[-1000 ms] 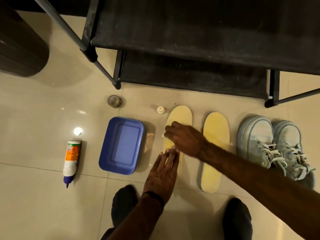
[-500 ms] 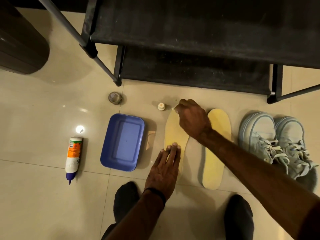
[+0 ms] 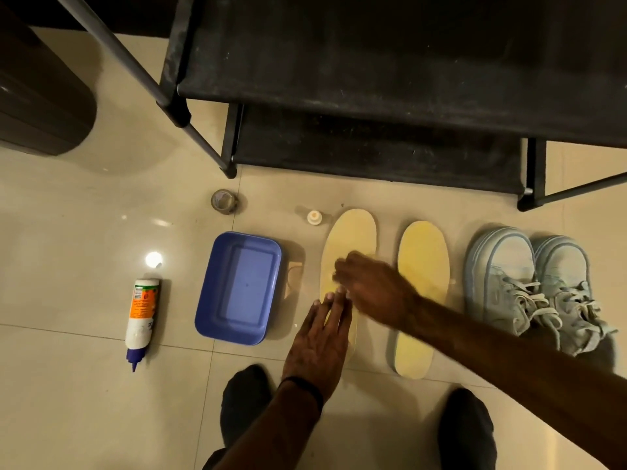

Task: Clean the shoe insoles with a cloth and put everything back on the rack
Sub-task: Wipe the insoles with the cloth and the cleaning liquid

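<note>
The floor point(image 3: 84, 418) is pale glossy tile. A black shoe rack point(image 3: 390, 72) closes off the far edge, its lower shelf ending just beyond the toe ends of the insoles, with rack legs standing on the tile to the left and right. A dark rounded object point(image 3: 40, 106) occupies the far-left corner. Open tile lies at the left around a bottle and at the near edge between two dark-socked feet.

The left insole point(image 3: 353, 239) lies flat on the floor, toe toward the rack. The left hand point(image 3: 322, 337) rests on its heel half, fingers straight and close together, pressing it down. The right hand point(image 3: 369, 286) is over the middle of the same insole, just beyond the left fingertips; it is blurred, the fingers appear curled, and no cloth can be made out under it, so whether it grips anything cannot be told. The right insole point(image 3: 422, 279) lies parallel just to the right, untouched, the right forearm crossing above its heel half. A pair of light blue sneakers point(image 3: 529, 283) stands side by side beyond that, near the rack's right leg.

A blue rectangular tub point(image 3: 237, 286) sits left of the insoles; whether it holds liquid cannot be told. A white and orange bottle point(image 3: 140, 317) with a blue nozzle lies on its side well left of the tub. A small white cap point(image 3: 314, 217) and a roll of tape point(image 3: 224, 200) sit near the rack's front.
</note>
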